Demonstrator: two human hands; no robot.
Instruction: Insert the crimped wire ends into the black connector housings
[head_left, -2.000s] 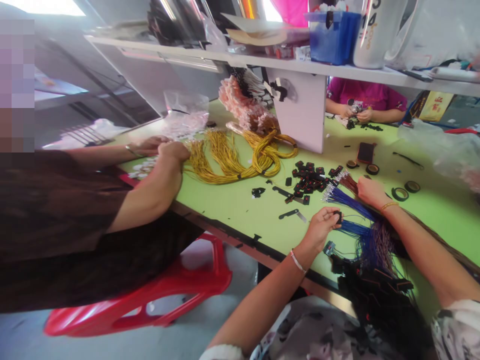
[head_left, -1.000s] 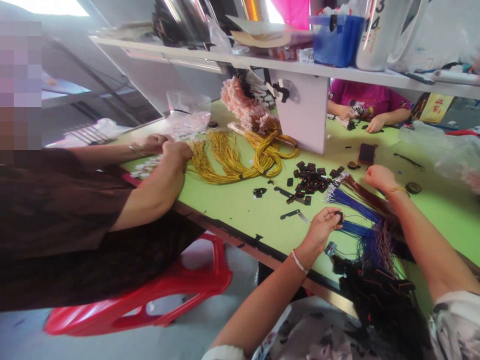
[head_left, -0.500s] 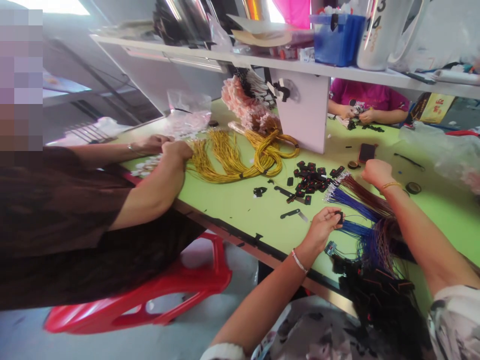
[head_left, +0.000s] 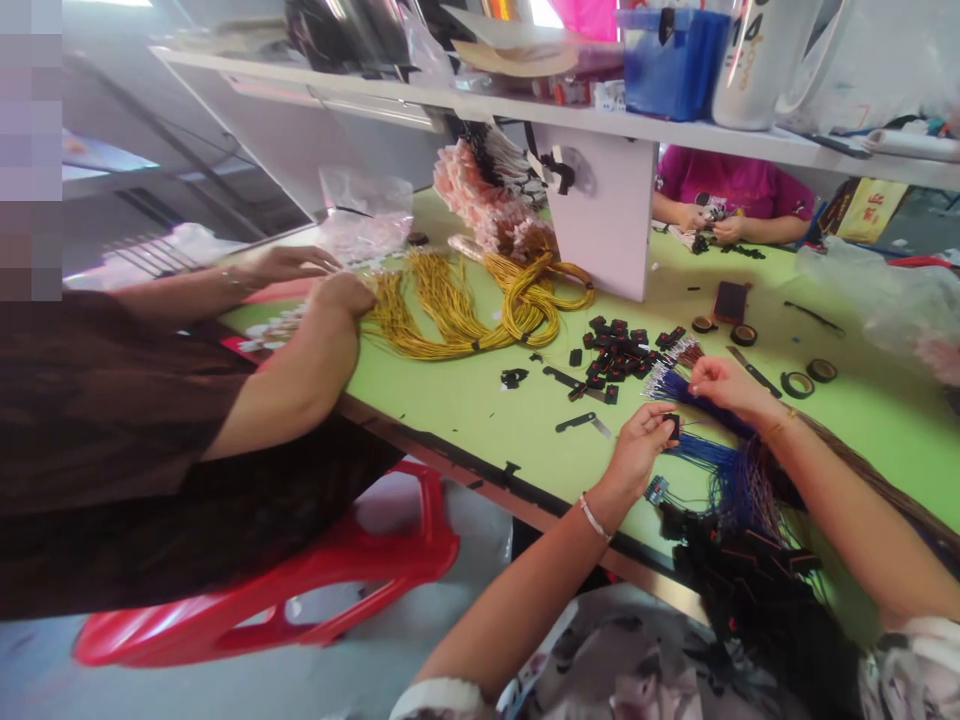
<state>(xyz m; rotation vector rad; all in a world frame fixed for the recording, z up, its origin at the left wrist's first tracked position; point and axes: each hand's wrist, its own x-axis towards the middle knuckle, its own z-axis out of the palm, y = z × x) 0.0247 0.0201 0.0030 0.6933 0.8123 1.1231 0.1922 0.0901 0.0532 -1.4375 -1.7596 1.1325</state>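
My left hand (head_left: pixel 637 452) pinches a small black plastic connector housing (head_left: pixel 673 428) between thumb and fingers; a thin wire shows beside it. My right hand (head_left: pixel 726 388) is closed in a pinch just above the bundle of blue wires (head_left: pixel 679 392), and what its fingertips hold, if anything, is too small to make out. Silvery crimped terminals (head_left: pixel 660 380) tip these wires. More black housings (head_left: pixel 619 350) lie in a loose pile beyond my left hand. A heap of black housings with wires (head_left: pixel 750 570) rests at the table edge near my lap.
Folding blades (head_left: pixel 577 422) and rolls of black tape (head_left: pixel 797 384) lie on the green table. Bundled yellow wires (head_left: pixel 450 340) spread before a co-worker's arms (head_left: pixel 292 390) at left. Another person (head_left: pixel 731 200) works across the table. A shelf (head_left: pixel 525 105) carries a blue bin (head_left: pixel 671 65).
My right hand has moved left and toward me, to the blue wires' terminals. My left hand still pinches the black housing. The co-worker's hand at left has shifted slightly, fingers more stretched.
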